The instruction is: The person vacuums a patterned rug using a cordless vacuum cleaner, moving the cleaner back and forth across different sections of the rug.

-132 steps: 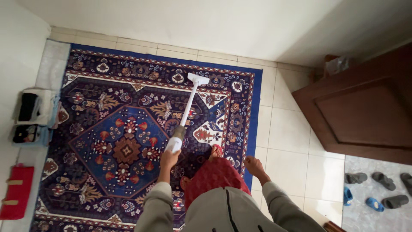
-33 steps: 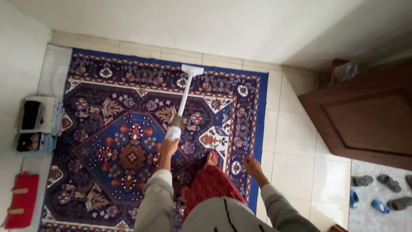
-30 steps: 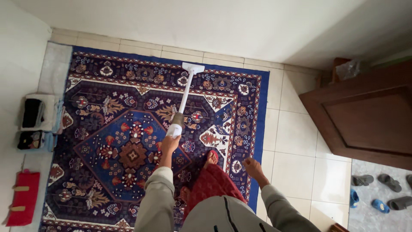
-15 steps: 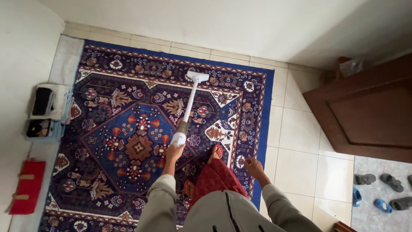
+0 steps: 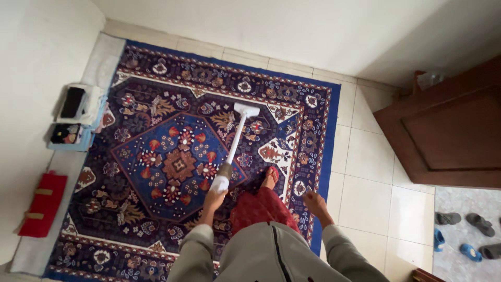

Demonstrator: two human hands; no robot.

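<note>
Stick vacuum (image 5: 233, 145) rests nozzle-down on the patterned rug (image 5: 156, 172), near its centre. The left hand (image 5: 214, 199) has its fingers wrapped round the handle; the right hand (image 5: 313, 202) hangs loosely curled, holding nothing. Slow, overlapping strokes with the nozzle flat would likely clean best.

You have one blue patterned woven rug (image 5: 172, 156) underfoot, one white stick vacuum (image 5: 235, 141) on it, two small open boxes (image 5: 73, 117) left of the rug, one red flat mat (image 5: 44, 203) there too, four sandals (image 5: 469, 237) far right of it.
</note>
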